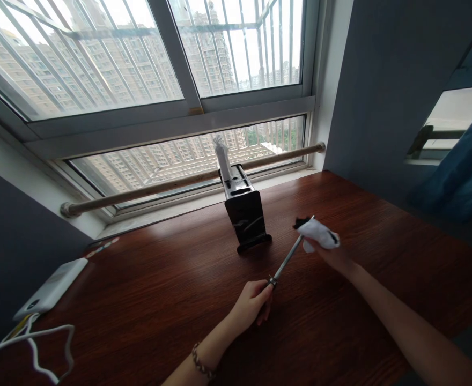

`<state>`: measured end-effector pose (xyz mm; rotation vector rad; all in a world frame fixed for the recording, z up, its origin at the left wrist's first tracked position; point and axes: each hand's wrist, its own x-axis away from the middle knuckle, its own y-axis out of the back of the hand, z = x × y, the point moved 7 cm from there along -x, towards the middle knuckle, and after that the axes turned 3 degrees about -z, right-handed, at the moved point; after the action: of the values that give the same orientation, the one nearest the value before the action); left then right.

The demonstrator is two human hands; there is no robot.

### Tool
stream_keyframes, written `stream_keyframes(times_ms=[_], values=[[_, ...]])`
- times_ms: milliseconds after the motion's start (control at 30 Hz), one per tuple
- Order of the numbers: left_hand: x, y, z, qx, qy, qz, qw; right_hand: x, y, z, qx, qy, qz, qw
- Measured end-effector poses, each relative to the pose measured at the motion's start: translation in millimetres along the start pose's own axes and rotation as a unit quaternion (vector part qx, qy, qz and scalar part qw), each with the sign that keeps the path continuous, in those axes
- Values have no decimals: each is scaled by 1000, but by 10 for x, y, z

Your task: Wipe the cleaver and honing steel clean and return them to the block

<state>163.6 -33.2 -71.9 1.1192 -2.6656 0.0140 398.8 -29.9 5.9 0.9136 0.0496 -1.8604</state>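
Note:
My left hand [252, 304] is wrapped round the handle of a honing steel [288, 259], whose thin grey rod points up and to the right. A dark collar shows where the rod meets the handle; the handle itself is mostly hidden in my fist. Near the rod's far end, my right hand [336, 260] grips a white cloth [317, 232] with black patches. The cloth lies against the rod, and its tip sticks out just beyond. Most of my right fingers are behind the cloth. Beyond both hands stands a black knife block [246, 217] with slots in its top.
A white wrapped item [222, 158] stands upright in the knife block. On the left of the brown wooden table [171, 289] are a white power bank [51, 287] and white cables [32, 343]. A rail [171, 185] crosses the window behind.

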Motion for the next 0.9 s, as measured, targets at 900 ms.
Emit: stream_keyframes(times_ms=[900], values=[[1,13,-35,20,-14,-8,1000,407,-732,465,-56,35,311,948]])
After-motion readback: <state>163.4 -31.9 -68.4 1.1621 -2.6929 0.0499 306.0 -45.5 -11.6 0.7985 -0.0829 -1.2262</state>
